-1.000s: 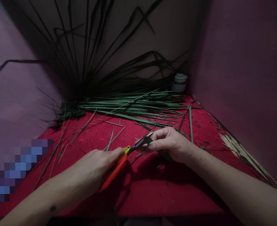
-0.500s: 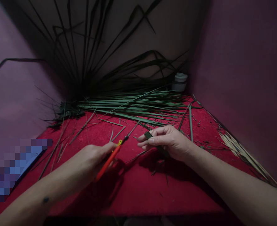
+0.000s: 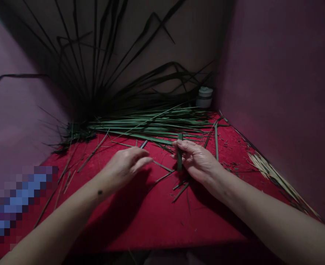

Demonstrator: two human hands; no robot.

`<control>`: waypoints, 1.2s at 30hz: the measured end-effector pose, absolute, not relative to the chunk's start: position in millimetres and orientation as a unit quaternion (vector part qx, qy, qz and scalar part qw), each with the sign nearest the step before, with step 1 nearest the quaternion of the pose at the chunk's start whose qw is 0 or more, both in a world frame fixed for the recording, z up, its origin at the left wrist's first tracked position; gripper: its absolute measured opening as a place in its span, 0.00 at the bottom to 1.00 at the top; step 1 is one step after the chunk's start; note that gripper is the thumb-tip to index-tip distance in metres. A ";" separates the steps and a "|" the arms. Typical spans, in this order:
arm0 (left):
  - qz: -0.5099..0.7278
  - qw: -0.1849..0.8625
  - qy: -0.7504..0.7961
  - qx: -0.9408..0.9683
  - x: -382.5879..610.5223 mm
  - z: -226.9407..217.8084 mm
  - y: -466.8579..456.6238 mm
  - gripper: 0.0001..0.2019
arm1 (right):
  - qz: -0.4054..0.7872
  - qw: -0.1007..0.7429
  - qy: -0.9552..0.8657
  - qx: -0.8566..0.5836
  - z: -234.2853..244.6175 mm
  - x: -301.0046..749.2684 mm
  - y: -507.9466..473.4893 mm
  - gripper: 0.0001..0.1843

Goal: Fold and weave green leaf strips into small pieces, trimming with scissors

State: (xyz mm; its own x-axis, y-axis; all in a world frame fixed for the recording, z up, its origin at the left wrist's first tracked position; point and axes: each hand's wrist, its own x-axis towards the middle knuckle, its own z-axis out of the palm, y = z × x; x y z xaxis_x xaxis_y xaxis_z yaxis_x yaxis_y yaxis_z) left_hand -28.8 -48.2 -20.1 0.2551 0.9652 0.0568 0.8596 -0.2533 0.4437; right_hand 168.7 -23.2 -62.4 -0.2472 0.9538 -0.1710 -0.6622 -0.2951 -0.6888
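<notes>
My right hand (image 3: 198,162) is closed on a short green leaf strip (image 3: 179,152), held upright just above the red cloth (image 3: 157,217). To its left, my left hand (image 3: 125,167) is closed round the scissors; only the dark blade tip (image 3: 144,144) pokes out past the fingers, and the orange handle is hidden under the hand. A small gap separates the two hands. Just beyond them lies a pile of long green leaves (image 3: 151,125).
A white lidded jar (image 3: 204,97) stands in the far right corner. Pale thin sticks (image 3: 272,173) lie along the right edge by the wall. Dark leaves fan up the back wall. Loose leaf scraps litter the cloth. A blurred-out patch sits at lower left.
My left hand drew the scissors away from the strip and moved forward, its orange handle now hidden. My right hand turned the cut strip upright and moved slightly farther away.
</notes>
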 end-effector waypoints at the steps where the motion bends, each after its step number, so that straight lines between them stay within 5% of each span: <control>1: 0.190 0.237 0.555 0.774 -15.1 -19.4 -49.9 0.15 | 0.750 0.544 -0.237 -0.293 -62.2 167.9 -23.4 0.04; 4: 0.238 0.372 0.507 0.740 23.5 -24.3 -51.7 0.15 | 0.748 0.558 -0.210 -0.291 -61.8 165.8 -23.8 0.05; 16: 0.318 0.516 0.560 0.565 42.0 -49.6 -44.0 0.10 | 0.747 0.577 -0.177 -0.279 -63.0 169.2 -19.0 0.05; 36: 0.482 0.423 0.544 0.541 19.9 -41.5 -29.5 0.08 | 0.693 0.594 -0.223 -0.343 -62.1 178.1 -10.2 0.08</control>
State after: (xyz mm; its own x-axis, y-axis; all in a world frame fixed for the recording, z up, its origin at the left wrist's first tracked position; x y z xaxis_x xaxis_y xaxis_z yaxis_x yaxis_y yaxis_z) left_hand 19.9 -29.5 -41.5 -0.0562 0.9966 0.0609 0.1808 -0.0498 0.9823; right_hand 178.1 -10.2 -62.1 -0.0598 0.9759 -0.2101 -0.6700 -0.1952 -0.7162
